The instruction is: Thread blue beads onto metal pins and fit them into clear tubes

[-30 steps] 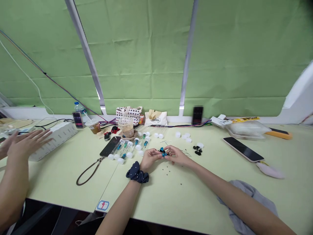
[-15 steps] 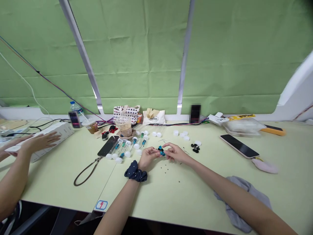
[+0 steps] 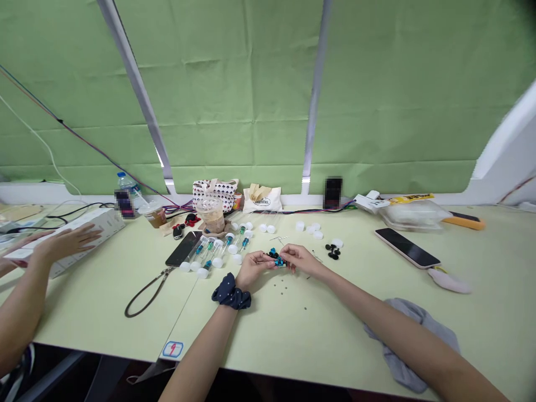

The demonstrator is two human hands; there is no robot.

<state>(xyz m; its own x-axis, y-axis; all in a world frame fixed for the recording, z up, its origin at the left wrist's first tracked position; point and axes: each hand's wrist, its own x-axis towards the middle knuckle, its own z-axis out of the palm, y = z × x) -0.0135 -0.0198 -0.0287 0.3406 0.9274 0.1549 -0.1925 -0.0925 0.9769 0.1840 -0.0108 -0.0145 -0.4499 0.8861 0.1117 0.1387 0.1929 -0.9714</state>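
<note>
Near the middle of the table, my left hand [image 3: 253,269] pinches a small shiny blue part [image 3: 280,261] between thumb and fingers. My right hand [image 3: 302,259] meets it from the right, its fingertips closed on the same part. Just behind the fingertips lie black and blue pieces [image 3: 273,253]; the exact kind is too small to make out. Several tiny dark bits [image 3: 282,287] are scattered in front of the hands. Clear tubes [image 3: 208,256] with white caps and blue or green pieces inside lie to the left. Black knob-like pieces [image 3: 334,252] sit to the right.
A black phone [image 3: 184,249] with a strap loop and an iced drink cup [image 3: 213,216] stand left. Another phone [image 3: 407,248] and a grey cloth [image 3: 412,318] are right. At far left a co-worker's hand [image 3: 73,241] rests on a white box [image 3: 109,223].
My right index finger has come down from its raised position onto the blue part. My left hand keeps its pinch. The whole view has shifted slightly.
</note>
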